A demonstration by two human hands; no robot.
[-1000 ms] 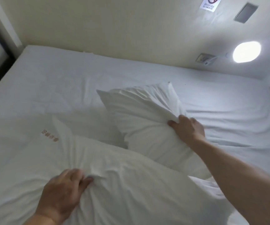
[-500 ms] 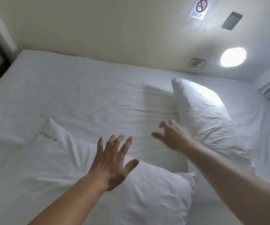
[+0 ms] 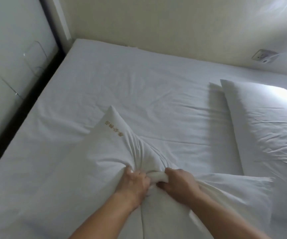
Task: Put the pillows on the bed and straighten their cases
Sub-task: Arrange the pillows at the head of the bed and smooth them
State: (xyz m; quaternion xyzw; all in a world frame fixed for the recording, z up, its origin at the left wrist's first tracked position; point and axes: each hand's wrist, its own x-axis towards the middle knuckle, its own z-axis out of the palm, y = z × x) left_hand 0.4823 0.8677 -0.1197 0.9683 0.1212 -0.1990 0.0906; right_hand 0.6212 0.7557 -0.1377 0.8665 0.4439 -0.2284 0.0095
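Note:
A white pillow with gold lettering (image 3: 104,152) lies on the white bed (image 3: 139,83) in front of me. My left hand (image 3: 134,185) and my right hand (image 3: 179,185) are side by side, both gripping a bunched fold of this pillow's case near its middle. Creases fan out from the grip toward the lettered corner. A second white pillow (image 3: 263,125) lies flat at the right side of the bed, lit by a lamp, apart from both hands.
A cream wall (image 3: 156,23) runs along the far side of the bed, with a wall socket (image 3: 263,56) at the upper right. A dark frame and pale panel (image 3: 18,66) border the bed on the left.
Both hands were open in the air half a second ago; now they clench the near pillow's case. The far pillow, released by the right hand, lies at the right. The view has swung left.

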